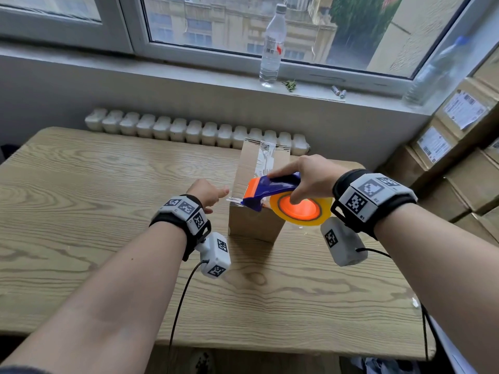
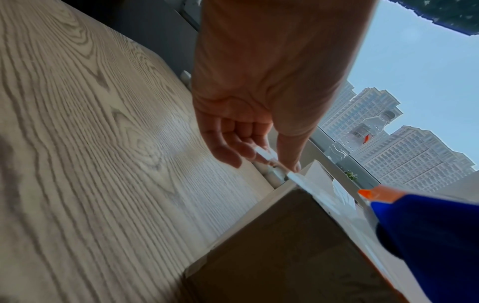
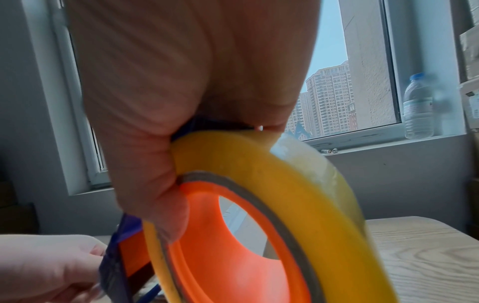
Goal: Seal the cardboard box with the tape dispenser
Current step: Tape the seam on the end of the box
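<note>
A tall cardboard box (image 1: 256,222) stands on the wooden table (image 1: 94,184), with clear tape (image 1: 266,157) running along its top. My right hand (image 1: 310,176) grips the blue and orange tape dispenser (image 1: 272,187) with its yellow tape roll (image 1: 299,209), held over the box's near top edge. My left hand (image 1: 208,194) is at the box's near left corner and pinches the loose end of the tape (image 2: 267,153) between thumb and fingers. The box (image 2: 285,246) and dispenser (image 2: 427,225) also show in the left wrist view. The roll (image 3: 259,205) fills the right wrist view.
A radiator (image 1: 194,130) runs behind the table. Two water bottles (image 1: 272,44) (image 1: 437,71) stand on the windowsill, and two small batteries (image 1: 339,91) lie there. Stacked labelled cartons (image 1: 464,147) rise at the right. Cables hang from both wrist cameras.
</note>
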Motion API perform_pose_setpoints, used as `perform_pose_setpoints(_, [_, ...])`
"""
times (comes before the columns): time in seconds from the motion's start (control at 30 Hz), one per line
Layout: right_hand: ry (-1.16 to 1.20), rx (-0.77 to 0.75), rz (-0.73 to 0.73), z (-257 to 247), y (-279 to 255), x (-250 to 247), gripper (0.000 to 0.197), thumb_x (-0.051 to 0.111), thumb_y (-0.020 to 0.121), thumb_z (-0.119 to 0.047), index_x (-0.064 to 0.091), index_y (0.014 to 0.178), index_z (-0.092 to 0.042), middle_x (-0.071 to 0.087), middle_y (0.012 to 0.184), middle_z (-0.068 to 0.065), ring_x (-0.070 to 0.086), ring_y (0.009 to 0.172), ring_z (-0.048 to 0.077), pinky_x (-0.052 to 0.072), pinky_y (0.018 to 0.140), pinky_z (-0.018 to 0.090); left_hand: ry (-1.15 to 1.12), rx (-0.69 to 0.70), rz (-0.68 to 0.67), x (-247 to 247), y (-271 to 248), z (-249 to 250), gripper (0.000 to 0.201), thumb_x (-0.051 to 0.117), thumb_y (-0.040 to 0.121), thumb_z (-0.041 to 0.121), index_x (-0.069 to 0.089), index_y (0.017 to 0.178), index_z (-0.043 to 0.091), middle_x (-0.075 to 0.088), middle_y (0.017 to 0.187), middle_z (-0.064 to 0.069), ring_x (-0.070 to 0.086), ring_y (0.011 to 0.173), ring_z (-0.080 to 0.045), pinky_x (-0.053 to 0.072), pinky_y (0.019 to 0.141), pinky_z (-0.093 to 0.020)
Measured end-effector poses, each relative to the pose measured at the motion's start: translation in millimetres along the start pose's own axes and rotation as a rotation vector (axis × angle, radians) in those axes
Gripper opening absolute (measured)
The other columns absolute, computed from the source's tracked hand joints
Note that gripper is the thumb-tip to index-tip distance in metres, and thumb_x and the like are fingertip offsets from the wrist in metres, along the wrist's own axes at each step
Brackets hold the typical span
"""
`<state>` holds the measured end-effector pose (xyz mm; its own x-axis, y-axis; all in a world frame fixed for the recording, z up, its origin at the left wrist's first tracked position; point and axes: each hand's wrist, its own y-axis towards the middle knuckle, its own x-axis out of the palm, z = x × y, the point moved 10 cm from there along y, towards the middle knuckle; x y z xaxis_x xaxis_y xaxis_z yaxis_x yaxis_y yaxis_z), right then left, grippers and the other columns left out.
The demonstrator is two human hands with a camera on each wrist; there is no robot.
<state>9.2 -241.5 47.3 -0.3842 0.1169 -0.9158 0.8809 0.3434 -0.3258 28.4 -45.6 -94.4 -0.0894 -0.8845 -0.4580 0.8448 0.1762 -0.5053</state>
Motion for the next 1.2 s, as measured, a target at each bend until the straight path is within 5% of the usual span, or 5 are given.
perform_pose_setpoints(0.57, [-0.084, -0.015, -0.043, -9.0, 19.7, 4.9, 0.064, 0.07, 0.066, -0.015, 0.06, 0.122, -0.044, 0.064, 0.102, -0.009, 0.057, 0.086, 0.015, 0.053, 0.073, 0.031, 0.169, -0.036, -0.1, 32.0, -4.1, 3.5, 0.04, 0.036, 0.101, 0.027, 0.055, 0.116, -0.005, 0.058, 0.095, -0.015, 0.055, 0.069, -0.018, 0.044, 0.056, -0.028])
perform_pose_setpoints(0.67, [-0.088, -0.017, -0.043, -8.2, 20.1, 5.0, 0.064, 0.07, 0.066, -0.016, 0.06, 0.122, -0.044, 0.064, 0.099, -0.008, 0.056, 0.084, 0.015, 0.052, 0.07, 0.03, 0.277, -0.005, -0.121, 35.7, -6.9, 10.7, 0.039, 0.033, 0.102, 0.015, 0.049, 0.129, -0.009, 0.058, 0.127, -0.022, 0.063, 0.103, -0.031, 0.043, 0.056, -0.025])
perform_pose_setpoints(0.77, [-0.093, -0.018, -0.043, -8.4, 19.7, 5.5, 0.064, 0.07, 0.067, -0.016, 0.059, 0.123, -0.044, 0.061, 0.096, -0.01, 0.055, 0.084, 0.014, 0.05, 0.067, 0.028, 0.366, -0.036, -0.093, 27.9, -9.5, 8.6, 0.046, 0.037, 0.101, 0.026, 0.042, 0.134, -0.005, 0.053, 0.133, -0.02, 0.055, 0.12, -0.033, 0.053, 0.081, -0.036])
perform_pose_setpoints(0.97, [-0.094, -0.026, -0.043, -9.0, 21.8, 4.9, 0.064, 0.069, 0.067, -0.016, 0.059, 0.124, -0.043, 0.06, 0.096, -0.01, 0.054, 0.083, 0.013, 0.047, 0.062, 0.025, 0.214, 0.088, 0.096, 1.2, -1.8, 25.3, 0.03, 0.054, 0.092, 0.023, 0.067, 0.083, -0.003, 0.072, 0.085, -0.014, 0.071, 0.084, -0.026, 0.058, 0.082, -0.038])
perform_pose_setpoints(1.2, [-0.076, -0.028, -0.038, -8.1, 20.8, 4.3, 0.063, 0.069, 0.067, -0.015, 0.06, 0.124, -0.043, 0.06, 0.095, -0.011, 0.053, 0.083, 0.013, 0.042, 0.055, 0.021, 0.241, 0.069, -0.027, 22.1, -4.9, 39.9, 0.028, 0.056, 0.093, 0.019, 0.056, 0.07, 0.002, 0.065, 0.072, -0.014, 0.07, 0.081, -0.029, 0.058, 0.084, -0.041])
